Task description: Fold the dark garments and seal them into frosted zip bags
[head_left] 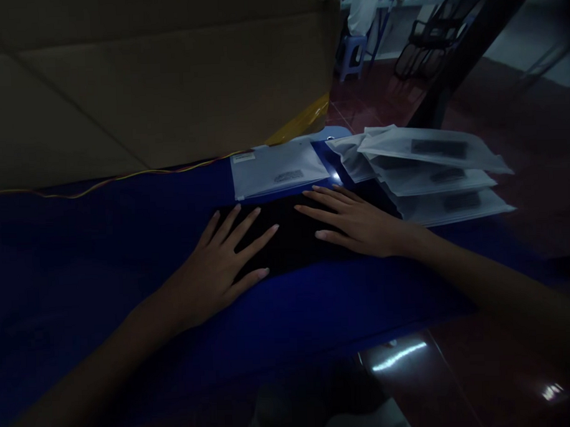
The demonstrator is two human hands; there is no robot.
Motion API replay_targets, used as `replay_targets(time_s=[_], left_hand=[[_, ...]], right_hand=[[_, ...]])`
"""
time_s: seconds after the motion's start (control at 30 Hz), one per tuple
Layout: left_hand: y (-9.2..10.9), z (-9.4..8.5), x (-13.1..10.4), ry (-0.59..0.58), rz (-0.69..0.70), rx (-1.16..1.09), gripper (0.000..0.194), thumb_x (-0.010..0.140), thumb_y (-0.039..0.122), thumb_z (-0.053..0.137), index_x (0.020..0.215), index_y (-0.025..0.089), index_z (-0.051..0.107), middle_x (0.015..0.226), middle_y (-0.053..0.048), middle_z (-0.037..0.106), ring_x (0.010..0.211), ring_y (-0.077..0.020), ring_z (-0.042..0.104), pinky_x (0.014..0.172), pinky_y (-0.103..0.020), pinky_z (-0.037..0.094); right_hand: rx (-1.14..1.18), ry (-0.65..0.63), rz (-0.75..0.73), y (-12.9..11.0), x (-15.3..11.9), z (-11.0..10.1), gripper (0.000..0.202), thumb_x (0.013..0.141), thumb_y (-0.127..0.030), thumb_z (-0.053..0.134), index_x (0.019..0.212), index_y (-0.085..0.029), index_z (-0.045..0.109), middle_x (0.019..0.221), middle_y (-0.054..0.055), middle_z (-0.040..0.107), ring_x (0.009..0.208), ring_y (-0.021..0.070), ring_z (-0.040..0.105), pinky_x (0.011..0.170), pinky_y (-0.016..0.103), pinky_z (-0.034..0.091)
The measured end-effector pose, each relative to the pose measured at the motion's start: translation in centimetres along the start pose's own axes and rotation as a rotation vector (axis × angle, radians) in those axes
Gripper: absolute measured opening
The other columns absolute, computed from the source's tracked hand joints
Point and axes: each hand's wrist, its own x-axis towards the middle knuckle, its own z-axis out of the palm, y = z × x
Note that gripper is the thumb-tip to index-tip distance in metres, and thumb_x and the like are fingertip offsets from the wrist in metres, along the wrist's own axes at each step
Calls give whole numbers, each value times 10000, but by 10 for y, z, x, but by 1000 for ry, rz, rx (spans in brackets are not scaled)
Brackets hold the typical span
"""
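Observation:
A black folded piece of cloth lies flat on the blue table surface; its exact kind is too dark to tell. On its left end rests my left hand, palm down with the fingers spread. My right hand lies flat across the right end, fingers stretched out towards the left. Just beyond the cloth is a whitish zip bag with a small label and dark print. Close to my right wrist, several similar frosted bags are piled up, each with a dark printed patch.
A large cardboard box stands along the table's far side, with a yellow and red wire running before it. Yellow tape shows near its corner. Farther back are a person, a blue stool and a black chair.

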Motion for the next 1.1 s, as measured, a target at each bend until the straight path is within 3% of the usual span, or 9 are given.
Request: replay_targets(time_s=[0.2,0.33,0.5,0.63,0.77,0.97,1.1], left_hand=[[1,-1,0,5,-3,-20,673,1102,633,351,1703,420,136,1802,-41,109,1649,-407,135,1287,-725,187],[1,-1,0,-4,-5,-16,675,1101,636,350,1704,412,145,1803,-43,113,1651,-398,137,1296,-710,185],[-1,-3,-1,-7,8,-24,684,1097,629,375,1704,418,140,1806,-37,101,1651,-387,157,1306,-695,177],[-6,-7,-3,-28,16,-37,713,1069,666,422,1696,448,161,1806,-48,124,1638,-405,198,1282,-707,235],[-11,-10,-6,-31,-34,-54,555,1127,528,337,1667,519,207,1790,3,204,1615,-379,259,1247,-693,313],[-17,-11,-6,13,-2,-48,558,1129,407,353,1671,489,249,1754,-3,305,1574,-356,326,1234,-641,362],[-21,-10,-4,43,29,-25,559,1118,450,401,1664,480,286,1742,-18,332,1587,-371,306,1284,-682,246]], right_hand=[[-18,4,-3,-2,-1,-1,635,1119,-554,382,1685,-277,308,1755,126,287,1638,322,223,1307,642,228],[-73,69,17,-2,1,-5,566,1130,-464,382,1646,-232,408,1675,152,447,1571,343,392,1270,639,336],[-135,177,83,2,3,-13,459,1096,-258,456,1528,-142,559,1482,164,646,1343,316,634,1117,538,543],[-206,212,161,8,2,-17,399,1046,-302,602,1389,-107,665,1353,171,712,1211,322,698,988,482,607],[-266,168,281,11,1,-22,386,1019,-438,657,1210,-113,740,1124,169,741,1030,337,721,868,485,601],[-97,126,253,14,0,-29,244,1047,-355,573,1055,-173,736,1052,116,716,896,261,693,800,423,563],[-148,123,259,12,1,-25,244,1059,-311,482,1009,-177,681,1031,136,698,946,297,666,817,440,532]])
